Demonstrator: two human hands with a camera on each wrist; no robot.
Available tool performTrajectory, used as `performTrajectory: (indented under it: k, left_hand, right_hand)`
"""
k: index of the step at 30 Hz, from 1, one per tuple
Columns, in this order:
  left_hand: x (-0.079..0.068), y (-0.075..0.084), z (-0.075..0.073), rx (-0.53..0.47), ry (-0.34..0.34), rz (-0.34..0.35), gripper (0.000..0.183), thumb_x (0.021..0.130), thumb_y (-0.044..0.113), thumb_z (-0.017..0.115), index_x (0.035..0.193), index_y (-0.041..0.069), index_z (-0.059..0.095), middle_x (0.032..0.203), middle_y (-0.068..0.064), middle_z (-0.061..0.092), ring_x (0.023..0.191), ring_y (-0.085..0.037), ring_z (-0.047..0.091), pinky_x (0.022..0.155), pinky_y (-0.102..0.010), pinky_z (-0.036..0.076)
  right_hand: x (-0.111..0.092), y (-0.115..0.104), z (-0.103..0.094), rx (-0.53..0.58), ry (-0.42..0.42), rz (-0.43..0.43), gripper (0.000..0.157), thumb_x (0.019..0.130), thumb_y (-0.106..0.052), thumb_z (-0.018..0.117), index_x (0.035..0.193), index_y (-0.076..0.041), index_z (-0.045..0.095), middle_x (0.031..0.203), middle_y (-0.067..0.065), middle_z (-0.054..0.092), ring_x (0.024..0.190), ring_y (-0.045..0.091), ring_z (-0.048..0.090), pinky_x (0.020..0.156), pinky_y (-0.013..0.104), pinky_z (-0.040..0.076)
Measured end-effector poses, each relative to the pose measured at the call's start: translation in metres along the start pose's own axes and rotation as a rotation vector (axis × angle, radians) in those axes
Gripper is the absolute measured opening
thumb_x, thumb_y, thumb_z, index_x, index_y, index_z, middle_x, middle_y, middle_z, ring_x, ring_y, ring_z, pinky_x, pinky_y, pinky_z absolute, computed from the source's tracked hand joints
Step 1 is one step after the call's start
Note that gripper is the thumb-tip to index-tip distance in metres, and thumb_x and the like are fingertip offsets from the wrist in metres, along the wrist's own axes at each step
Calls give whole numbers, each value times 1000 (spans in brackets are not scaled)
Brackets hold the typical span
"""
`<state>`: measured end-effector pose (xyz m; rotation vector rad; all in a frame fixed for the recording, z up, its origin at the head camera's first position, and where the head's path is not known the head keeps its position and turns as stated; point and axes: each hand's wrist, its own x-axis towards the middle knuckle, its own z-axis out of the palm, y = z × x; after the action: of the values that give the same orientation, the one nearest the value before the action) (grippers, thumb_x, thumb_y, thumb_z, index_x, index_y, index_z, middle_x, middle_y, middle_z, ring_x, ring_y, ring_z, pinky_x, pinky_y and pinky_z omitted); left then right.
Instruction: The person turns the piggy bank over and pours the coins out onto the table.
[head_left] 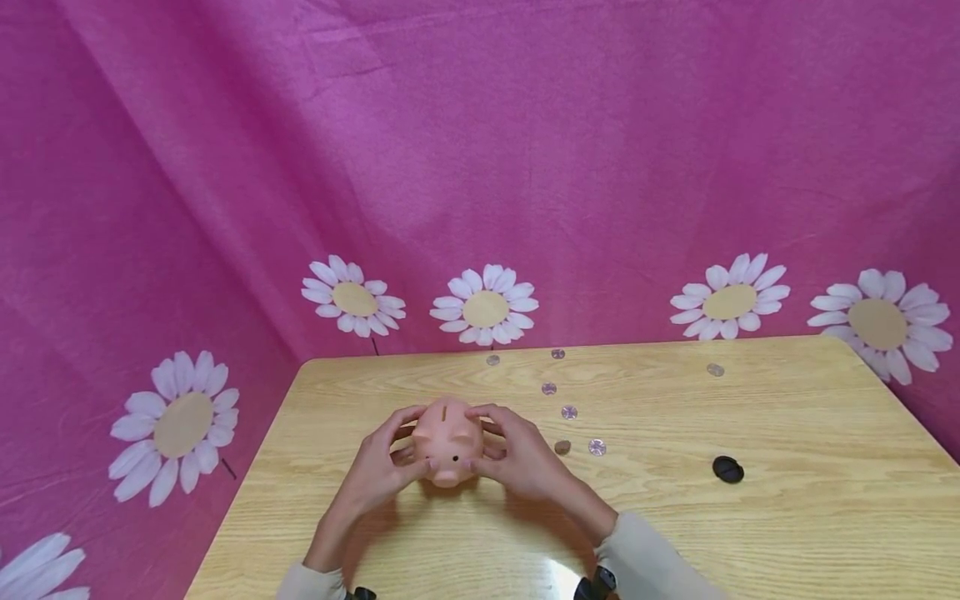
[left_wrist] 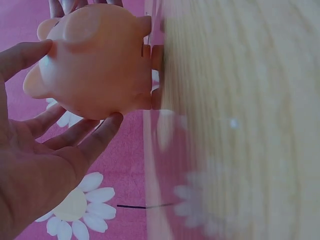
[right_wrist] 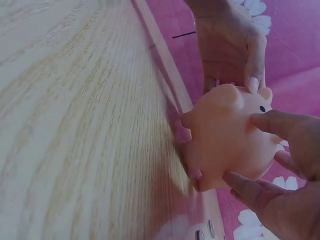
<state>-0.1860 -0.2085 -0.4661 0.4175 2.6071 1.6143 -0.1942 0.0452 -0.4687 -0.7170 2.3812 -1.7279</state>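
A pink piggy bank (head_left: pixel 447 442) is on the wooden table, its snout toward me and its coin slot facing up. Its feet touch, or nearly touch, the tabletop in the left wrist view. My left hand (head_left: pixel 379 467) grips one side, thumb near the face and fingers spread behind. On the opposite side, my right hand (head_left: pixel 527 457) holds it in the same way. The right wrist view shows the right thumb on the piggy bank (right_wrist: pixel 230 142) beside its eye. Its underside is hidden.
Several coins lie right of the piggy bank, among them a silver coin (head_left: pixel 597 447) and a brown coin (head_left: pixel 562 447). Another coin (head_left: pixel 716 369) is farther right. A black round plug (head_left: pixel 728 469) rests on the table (head_left: pixel 810 517). Pink flowered cloth (head_left: pixel 562 167) hangs behind.
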Motion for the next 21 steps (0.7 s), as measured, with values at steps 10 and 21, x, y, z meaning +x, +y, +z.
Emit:
performTrajectory:
  k: [10,21]
  left_hand:
    - [4,-3,2,11,-15,-19,76,89,5,86,156,8,50,159,-18,55,144,-44,56,114,-53,55]
    - [3,-1,1,25,-15,-6,76,91,4,83,158,3,47,162,-22,50,145,-46,54,114,-53,55]
  right_hand:
    - [-4,0,-9,-42,-31,39,61,95,-16,83,150,-6,57,158,20,54,142,49,57,116,60,49]
    - [-11,1,-24,-61,-50,56,56,98,-20,80,149,-9,60,157,17,57,142,52,55,111,54,56]
